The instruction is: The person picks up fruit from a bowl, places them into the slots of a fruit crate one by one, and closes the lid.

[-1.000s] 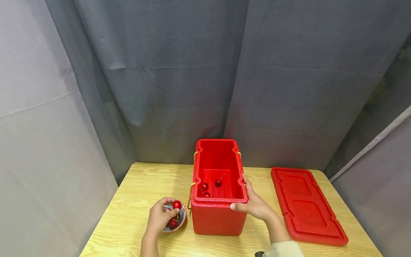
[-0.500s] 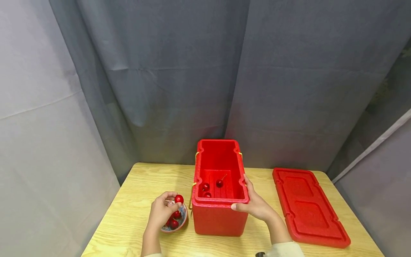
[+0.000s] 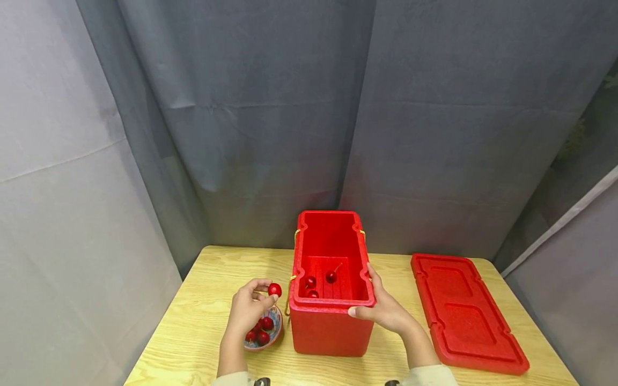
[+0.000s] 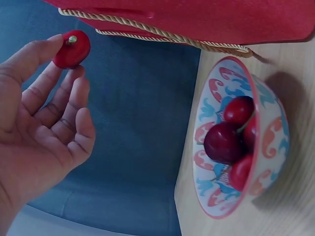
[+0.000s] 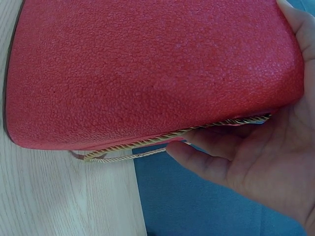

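Note:
Between thumb and fingertips, my left hand (image 3: pixel 247 308) pinches a red cherry (image 3: pixel 274 289), raised above a patterned bowl (image 4: pixel 205 206). Several more cherries (image 4: pixel 224 142) lie in that bowl, left of a red foam box (image 3: pixel 330 332). The box stands without its lid, and inside it 3 cherries (image 3: pixel 331 276) show on the floor, one with its stem up. My right hand (image 3: pixel 383 308) grips the box's near right corner, thumb on the front face and fingers along the side. In the right wrist view those fingers (image 5: pixel 197 162) lie by the gold cord.
The red lid (image 3: pixel 468 313) lies flat on the wooden table (image 3: pixel 193 332), to the right of the box. Gold cord (image 4: pixel 147 28) hangs along the box's sides. A grey curtain (image 3: pixel 270 123) closes off the back.
My left hand has lifted the cherry out of the bowl, upward and slightly right toward the box. More of the bowl's cherries show. My right hand stays on the box corner.

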The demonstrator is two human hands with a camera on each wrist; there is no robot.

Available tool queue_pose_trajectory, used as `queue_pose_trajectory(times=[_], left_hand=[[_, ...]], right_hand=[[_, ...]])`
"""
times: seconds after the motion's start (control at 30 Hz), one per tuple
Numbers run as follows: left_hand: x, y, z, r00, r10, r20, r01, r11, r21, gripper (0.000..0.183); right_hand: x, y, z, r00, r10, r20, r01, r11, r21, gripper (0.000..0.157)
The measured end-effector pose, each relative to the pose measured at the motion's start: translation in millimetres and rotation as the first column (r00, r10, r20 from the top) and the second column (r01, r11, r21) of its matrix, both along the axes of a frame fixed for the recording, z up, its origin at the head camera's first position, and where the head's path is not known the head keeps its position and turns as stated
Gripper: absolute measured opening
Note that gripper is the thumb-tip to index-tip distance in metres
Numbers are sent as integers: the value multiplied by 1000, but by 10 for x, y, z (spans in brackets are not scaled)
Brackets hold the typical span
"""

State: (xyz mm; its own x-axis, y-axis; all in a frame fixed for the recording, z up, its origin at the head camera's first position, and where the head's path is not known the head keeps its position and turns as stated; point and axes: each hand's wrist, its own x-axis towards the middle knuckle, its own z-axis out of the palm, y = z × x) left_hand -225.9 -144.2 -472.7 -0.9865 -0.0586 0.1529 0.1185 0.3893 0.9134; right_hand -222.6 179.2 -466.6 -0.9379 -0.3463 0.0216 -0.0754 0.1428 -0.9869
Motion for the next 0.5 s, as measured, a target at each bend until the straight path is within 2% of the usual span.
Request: queue_pose_trajectory(times=[0.2,0.37,0.5], left_hand=[[-50,26,100,999,-13,-52,11,999,-36,28],[-73,45,192,998,-20,-62,18,999,-38,29],[-126,87,290,996,-32,-85,29,999,-30,27]], right_hand=[[-3,0,-6,1000,-3,-3,3,1000,-5,109],[13,-2,-14,1000,21,-5,-21,1000,-20,108],[11,1,-7,1000,9,-15,-10,1000,-9,107]])
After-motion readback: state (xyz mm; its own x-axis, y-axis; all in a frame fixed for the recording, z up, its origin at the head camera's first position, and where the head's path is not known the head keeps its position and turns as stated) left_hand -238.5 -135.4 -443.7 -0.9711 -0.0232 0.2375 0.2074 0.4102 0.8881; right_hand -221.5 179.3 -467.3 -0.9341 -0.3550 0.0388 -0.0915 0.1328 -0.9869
